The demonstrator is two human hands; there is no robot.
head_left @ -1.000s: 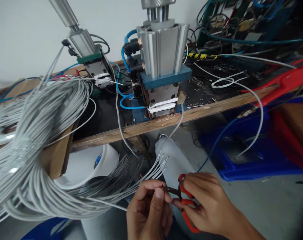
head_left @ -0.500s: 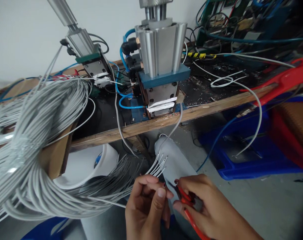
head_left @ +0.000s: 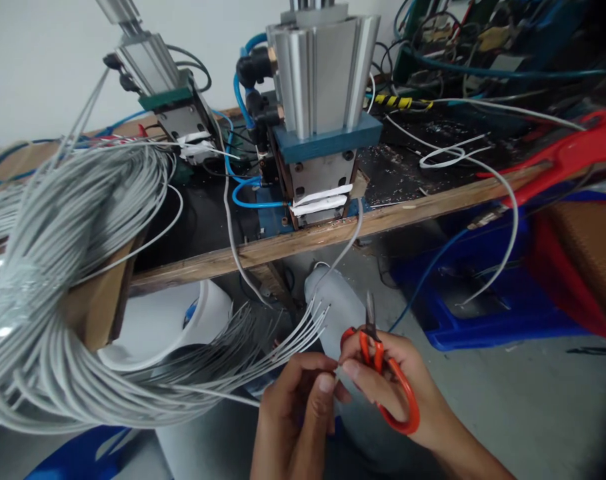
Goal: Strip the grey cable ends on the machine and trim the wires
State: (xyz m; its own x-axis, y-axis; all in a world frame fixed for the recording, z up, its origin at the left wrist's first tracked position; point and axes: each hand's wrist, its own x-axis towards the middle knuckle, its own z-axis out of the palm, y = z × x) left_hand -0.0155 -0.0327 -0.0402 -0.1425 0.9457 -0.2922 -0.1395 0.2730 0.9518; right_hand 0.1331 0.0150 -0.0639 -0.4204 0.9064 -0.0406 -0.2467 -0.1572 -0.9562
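My left hand (head_left: 297,413) is closed in a pinch in front of my lap, around the end of a grey cable (head_left: 233,397) that runs in from the bundle. Red-handled scissors (head_left: 371,325) rest in my right hand (head_left: 415,363), their blades pointing up and away from the cable. Right thumb and forefinger meet the left fingertips at the cable's tip, which is mostly hidden. Left of my hands lies a big coil of grey cables (head_left: 83,267). Several loose cable ends (head_left: 307,327) fan out just beyond my left fingers.
The wooden bench edge (head_left: 223,263) crosses ahead, with two metal press cylinders (head_left: 327,80) standing on it. A white bucket (head_left: 153,327) sits below at left. To the right are a red air gun (head_left: 567,160) and a blue plastic stool (head_left: 447,333).
My right hand has turned the scissors so the blades point upward, and its thumb and forefinger have come to the left fingertips. The view has shifted slightly.
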